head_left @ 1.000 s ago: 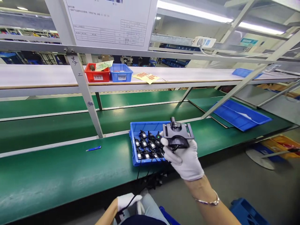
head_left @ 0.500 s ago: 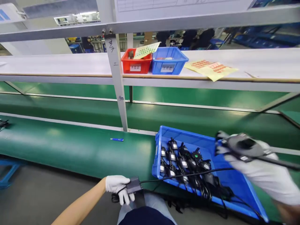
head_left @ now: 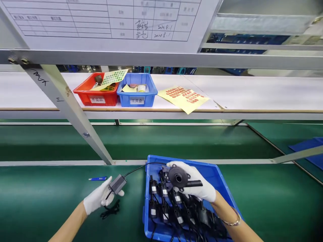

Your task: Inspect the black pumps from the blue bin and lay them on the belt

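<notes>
Your left hand (head_left: 103,195) has its fingers clamped on a grey adapter box (head_left: 117,184), your right hand (head_left: 196,179) on a black pump (head_left: 178,177) above the blue crate (head_left: 212,174) — both held, presumably, because one cable (head_left: 137,168) seems to link them

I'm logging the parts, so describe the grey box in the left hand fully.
The grey box is a dark rectangular block, plastic by its look. The gloved left hand grips it, tilted, over the green bench and left of the blue crate. A black cable leaves its upper end toward the right hand; a thin cord shows at its lower end.
</notes>
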